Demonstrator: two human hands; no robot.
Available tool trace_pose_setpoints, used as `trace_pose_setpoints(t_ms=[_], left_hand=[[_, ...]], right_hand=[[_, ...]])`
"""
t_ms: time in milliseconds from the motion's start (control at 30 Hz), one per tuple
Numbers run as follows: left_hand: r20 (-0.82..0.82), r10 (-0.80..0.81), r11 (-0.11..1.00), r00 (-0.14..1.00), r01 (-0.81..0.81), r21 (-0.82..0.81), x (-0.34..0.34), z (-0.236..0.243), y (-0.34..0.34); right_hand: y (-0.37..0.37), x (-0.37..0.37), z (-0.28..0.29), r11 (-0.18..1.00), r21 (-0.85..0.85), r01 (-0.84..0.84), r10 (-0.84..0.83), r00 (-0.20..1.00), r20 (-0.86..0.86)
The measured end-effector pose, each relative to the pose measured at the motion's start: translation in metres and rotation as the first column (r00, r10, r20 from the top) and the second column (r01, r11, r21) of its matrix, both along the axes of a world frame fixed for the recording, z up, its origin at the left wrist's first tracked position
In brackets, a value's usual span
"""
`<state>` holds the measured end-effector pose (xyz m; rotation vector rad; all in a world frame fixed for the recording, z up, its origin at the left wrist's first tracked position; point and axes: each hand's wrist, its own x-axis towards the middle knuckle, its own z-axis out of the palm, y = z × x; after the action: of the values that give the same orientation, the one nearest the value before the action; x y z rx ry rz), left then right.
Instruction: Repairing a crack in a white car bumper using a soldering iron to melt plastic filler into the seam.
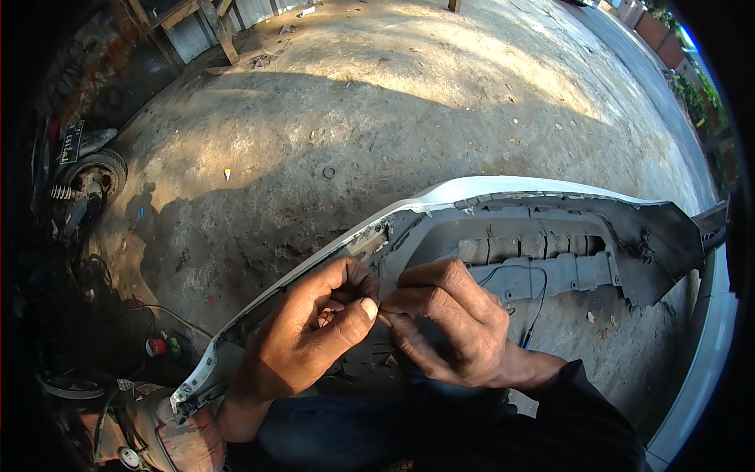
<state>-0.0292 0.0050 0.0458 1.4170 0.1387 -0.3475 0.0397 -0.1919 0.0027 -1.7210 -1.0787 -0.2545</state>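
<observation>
My left hand [303,338] and my right hand [464,326] meet in the middle of the view, their fingertips pinched close together. Whatever sits between them is too small to make out; only a thin dark sliver shows at the fingertips. Below the hands lies a car bumper [425,232], white on its outer edge, with its grey inner side facing me. Behind my right hand, a thin black cord [544,295] loops over the bumper and ends at a slim tool with a blue part [528,340]. My hands hide part of the bumper's middle.
A rusty orange tank with a round gauge [129,457] stands at the lower left. Near it are a red can [155,347] and a hose [177,318]. A motorcycle wheel [98,177] is at the left. White bodywork [704,346] curves along the right. Rough ground [314,134] stretches beyond.
</observation>
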Motion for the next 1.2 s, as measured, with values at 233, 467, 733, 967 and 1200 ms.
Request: trace_pose_setpoints(t_ms=[233,467,733,967,1200], left_hand=[[-0.01,0.017,0.994,1.0,-0.016,0.11,-0.006,-0.005,0.009],[0.182,-0.003,0.918,0.983,-0.069,0.39,-0.009,-0.004,0.008],[0.467,0.154,0.569,0.871,-0.465,0.679,0.003,-0.005,0.004],[0.511,0.136,0.349,0.849,-0.524,0.777,0.017,-0.02,0.017],[0.281,0.155,0.433,0.947,-0.321,0.842,0.021,-0.024,0.017]], right_hand=[[0.004,0.0,-0.001,0.996,-0.074,-0.044,0.048,0.997,0.062],[0.0,0.008,0.0,0.986,-0.056,-0.156,0.123,0.918,-0.377],[0.034,0.018,-0.043,0.992,-0.046,0.121,-0.129,0.918,-0.375],[0.058,0.014,-0.054,0.953,-0.157,0.259,-0.298,0.894,-0.335],[0.059,0.011,-0.057,0.952,-0.132,0.278,-0.307,0.883,-0.355]])
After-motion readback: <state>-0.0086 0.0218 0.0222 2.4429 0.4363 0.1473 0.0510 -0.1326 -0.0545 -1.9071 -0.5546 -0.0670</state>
